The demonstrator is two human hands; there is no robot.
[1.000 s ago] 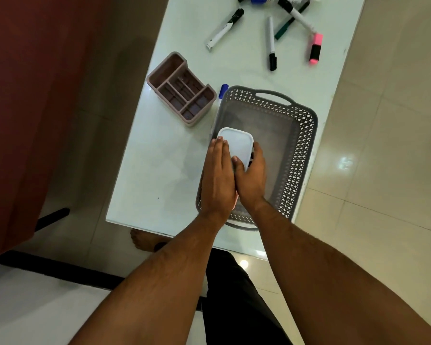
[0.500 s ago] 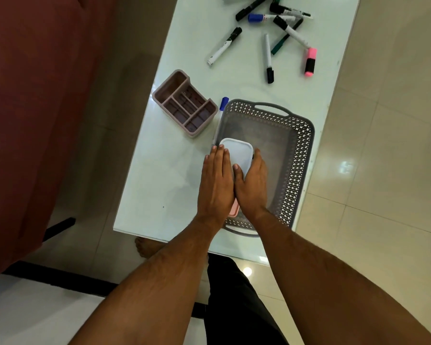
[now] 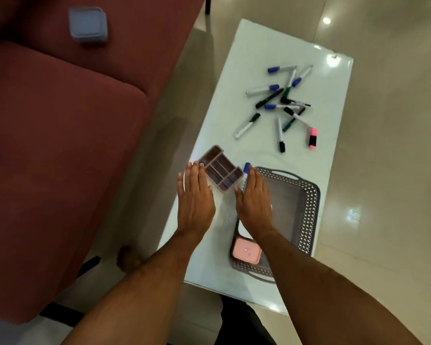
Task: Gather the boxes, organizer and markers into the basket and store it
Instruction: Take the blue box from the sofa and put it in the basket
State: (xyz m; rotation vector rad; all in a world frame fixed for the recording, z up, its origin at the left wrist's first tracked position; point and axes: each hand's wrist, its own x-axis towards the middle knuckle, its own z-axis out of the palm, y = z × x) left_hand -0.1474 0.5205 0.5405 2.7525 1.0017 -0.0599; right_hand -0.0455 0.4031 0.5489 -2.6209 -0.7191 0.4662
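A grey perforated basket (image 3: 309, 210) sits on the near right of the white table (image 3: 259, 150). A pink box (image 3: 246, 250) lies in its near left corner, and a white box beside it is mostly hidden under my right wrist. The mauve divided organizer (image 3: 220, 169) stands just left of the basket. My left hand (image 3: 194, 197) is flat and open by its left side, and my right hand (image 3: 255, 197) is open by its right side. Neither hand grips it. Several markers (image 3: 281, 103) lie scattered farther back, and one blue-capped marker (image 3: 246, 168) lies against the basket's far left corner.
A dark red sofa (image 3: 60, 145) fills the left side, with a grey-blue square box (image 3: 87, 24) lying on it. Glossy beige floor tiles (image 3: 383, 170) surround the table. My bare foot (image 3: 127, 257) stands between the sofa and the table.
Both hands let go of the white box in the basket and moved forward and left to either side of the organizer. The view tilted up, which brought the sofa and more markers into sight.
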